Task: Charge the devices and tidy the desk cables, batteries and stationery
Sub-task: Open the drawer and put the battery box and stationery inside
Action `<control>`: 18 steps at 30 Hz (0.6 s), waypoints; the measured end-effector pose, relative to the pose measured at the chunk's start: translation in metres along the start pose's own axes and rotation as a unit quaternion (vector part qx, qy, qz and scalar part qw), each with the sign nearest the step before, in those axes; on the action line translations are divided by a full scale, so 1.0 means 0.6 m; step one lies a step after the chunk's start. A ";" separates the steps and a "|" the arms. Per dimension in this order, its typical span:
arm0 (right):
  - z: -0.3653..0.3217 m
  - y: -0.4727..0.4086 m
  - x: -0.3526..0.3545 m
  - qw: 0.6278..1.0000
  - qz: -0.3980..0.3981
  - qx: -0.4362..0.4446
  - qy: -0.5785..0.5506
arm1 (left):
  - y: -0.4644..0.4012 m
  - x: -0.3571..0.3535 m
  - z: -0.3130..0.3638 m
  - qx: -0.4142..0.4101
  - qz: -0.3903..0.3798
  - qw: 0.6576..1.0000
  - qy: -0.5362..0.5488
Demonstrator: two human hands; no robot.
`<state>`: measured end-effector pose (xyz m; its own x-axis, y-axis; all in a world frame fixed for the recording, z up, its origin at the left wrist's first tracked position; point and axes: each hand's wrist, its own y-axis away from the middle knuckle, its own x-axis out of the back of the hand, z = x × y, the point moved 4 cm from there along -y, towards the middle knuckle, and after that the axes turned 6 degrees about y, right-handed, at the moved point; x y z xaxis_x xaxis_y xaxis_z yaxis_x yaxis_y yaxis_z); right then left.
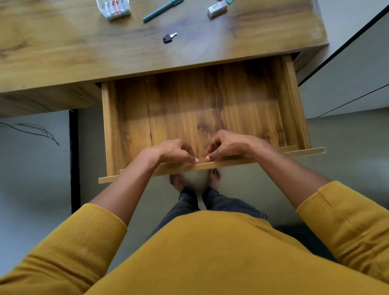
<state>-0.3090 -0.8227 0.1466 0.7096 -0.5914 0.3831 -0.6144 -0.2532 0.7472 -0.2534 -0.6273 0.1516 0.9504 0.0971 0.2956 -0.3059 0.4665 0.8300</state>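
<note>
The drawer [200,109] stands pulled out from under the counter [84,52]. Its wooden floor is bare; no item lies inside the visible part. The rear of the drawer runs under the counter edge and is hidden in shadow.

The left hand [168,151] and the right hand [229,145] rest on the drawer's front rail [231,161], side by side near its middle. Each grip is clamped on the rail: the fingers curl over the top edge into the drawer, and the thumbs lie along the rail's upper face, tips almost touching. The fingertips inside the drawer are hidden behind the knuckles.

On the counter, well apart from the drawer:
- A clear pack of batteries [114,8], cut off by the top edge of the frame; the count cannot be told.
- A teal pen [162,10], lying diagonally, its far end cut off.
- A grey eraser [217,8] in a wrapper, with a teal object [229,1] just beside it, mostly out of frame.
- A small key [169,38] with a black head, nearest the drawer.

Thin cables [31,129] hang below the counter at the left. Bare feet show under the drawer front.
</note>
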 end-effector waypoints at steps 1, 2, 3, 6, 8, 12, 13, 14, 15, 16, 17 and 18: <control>0.004 -0.002 -0.008 1.000 -0.009 0.002 -0.003 | -0.004 -0.006 -0.007 0.000 -0.019 1.000 0.018; 0.006 -0.003 -0.015 1.000 -0.020 0.004 -0.007 | -0.007 -0.012 -0.014 0.003 -0.039 0.999 0.039; 0.008 -0.004 -0.021 0.999 -0.031 0.003 -0.011 | -0.009 -0.016 -0.019 0.006 -0.056 0.997 0.057; 0.012 -0.004 -0.031 0.997 -0.067 -0.009 -0.026 | -0.014 -0.024 -0.026 0.023 -0.088 0.993 0.081; 0.012 -0.004 -0.035 0.994 -0.094 -0.020 -0.042 | -0.013 -0.027 -0.025 0.037 -0.108 0.990 0.084; 0.007 -0.003 -0.040 0.986 -0.147 -0.045 -0.065 | -0.013 -0.036 -0.021 0.054 -0.133 0.986 0.080; 0.005 -0.002 -0.041 0.983 -0.158 -0.053 -0.073 | -0.013 -0.039 -0.020 0.056 -0.140 0.985 0.078; 0.004 -0.001 -0.043 0.981 -0.167 -0.060 -0.079 | -0.014 -0.042 -0.019 0.058 -0.147 0.984 0.076; 0.003 0.000 -0.045 0.979 -0.176 -0.067 -0.084 | -0.016 -0.045 -0.019 0.061 -0.153 0.983 0.076; 0.003 0.000 -0.048 0.977 -0.182 -0.074 -0.087 | -0.016 -0.049 -0.019 0.064 -0.159 0.982 0.076; 0.004 0.000 -0.052 0.975 -0.188 -0.080 -0.089 | -0.015 -0.052 -0.020 0.067 -0.163 0.981 0.076; 0.005 0.000 -0.056 0.973 -0.193 -0.086 -0.092 | -0.015 -0.057 -0.021 0.070 -0.168 0.980 0.077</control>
<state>-0.3338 -0.8052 0.1322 0.7925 -0.6089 -0.0352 -0.2369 -0.3605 0.9022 -0.2822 -0.6239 0.1283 0.9928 0.0953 -0.0724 0.0321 0.3713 0.9280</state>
